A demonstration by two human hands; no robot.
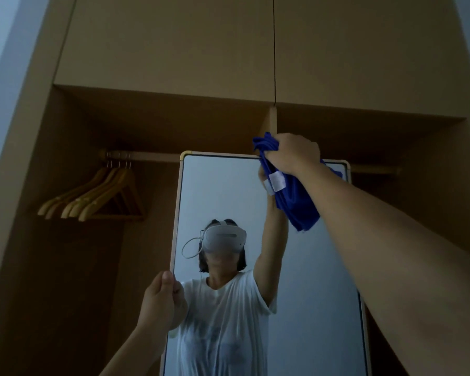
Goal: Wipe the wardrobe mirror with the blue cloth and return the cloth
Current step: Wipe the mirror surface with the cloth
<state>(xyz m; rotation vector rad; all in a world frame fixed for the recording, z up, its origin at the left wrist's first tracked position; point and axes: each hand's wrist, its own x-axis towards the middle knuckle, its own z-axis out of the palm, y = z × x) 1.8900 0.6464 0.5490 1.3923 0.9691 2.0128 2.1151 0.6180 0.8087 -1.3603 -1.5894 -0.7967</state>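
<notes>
My right hand [292, 154] was curled round the bunched blue cloth [293, 196], holding it against the top edge of the wardrobe mirror [318, 267], toward its upper right corner, with the loose end of the cloth hanging down over the glass. My left hand [160, 302] gripped the mirror's pale frame on its left side, lower down, thumb on the front edge and fingers wrapped behind, which I judged was steadying it. The mirror stood inside the open wardrobe [65, 267], its top just below the hanging rail [147, 156], and a cluster of wooden hangers [98, 196] hung well to its left. With the cloth at the very top, I took the wiping to be under way but far from finished: most of the glass below lay untouched by the cloth at that moment, and I could not tell from its surface which parts were already clean. Returning the cloth was not yet done; where it belonged was out of view.
</notes>
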